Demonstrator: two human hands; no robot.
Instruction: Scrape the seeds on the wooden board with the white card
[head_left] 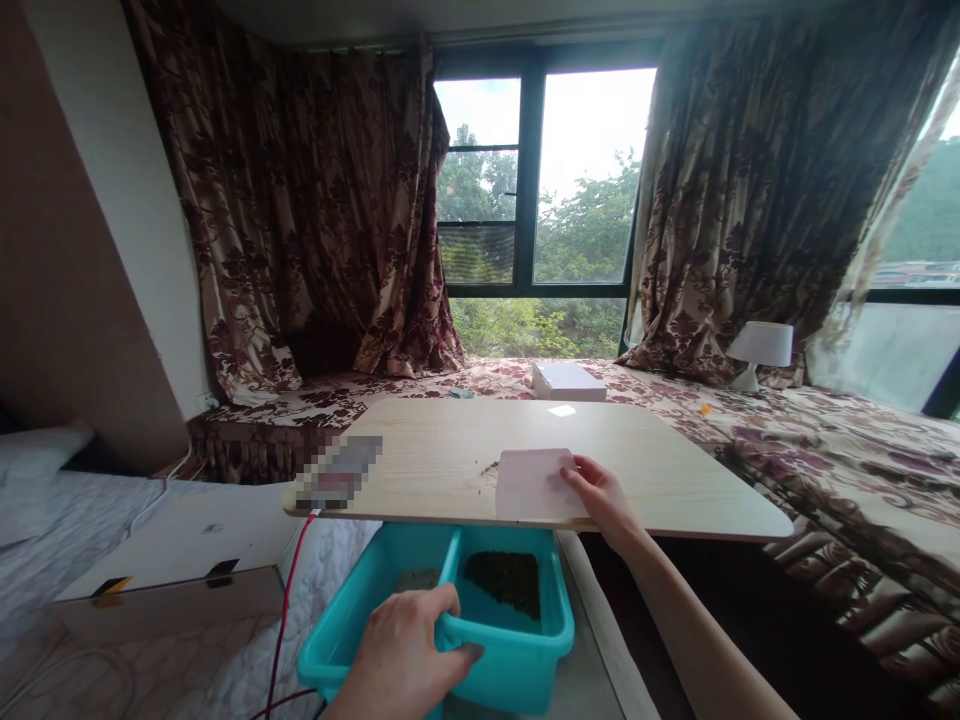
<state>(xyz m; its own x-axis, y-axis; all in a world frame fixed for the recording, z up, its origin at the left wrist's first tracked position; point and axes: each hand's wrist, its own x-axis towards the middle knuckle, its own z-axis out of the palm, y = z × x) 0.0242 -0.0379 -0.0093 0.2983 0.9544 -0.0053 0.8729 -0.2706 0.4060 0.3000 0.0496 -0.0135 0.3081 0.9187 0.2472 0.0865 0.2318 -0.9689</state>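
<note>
My right hand pinches the right edge of a thin, pale, translucent sheet, which rests against the top of a light wooden table. Small dark crumbs lie just left of the sheet. Below the table's front edge, my left hand grips the near rim of a teal two-compartment bin, at the divider. Dark, loose material covers part of the floor of the bin's right compartment. Some greyish material shows at the far end of the left one.
A blurred-out device with a red cable lies on the table's left end. A white box sits on the bed at left. Behind the table are another white box and a lamp on the window ledge.
</note>
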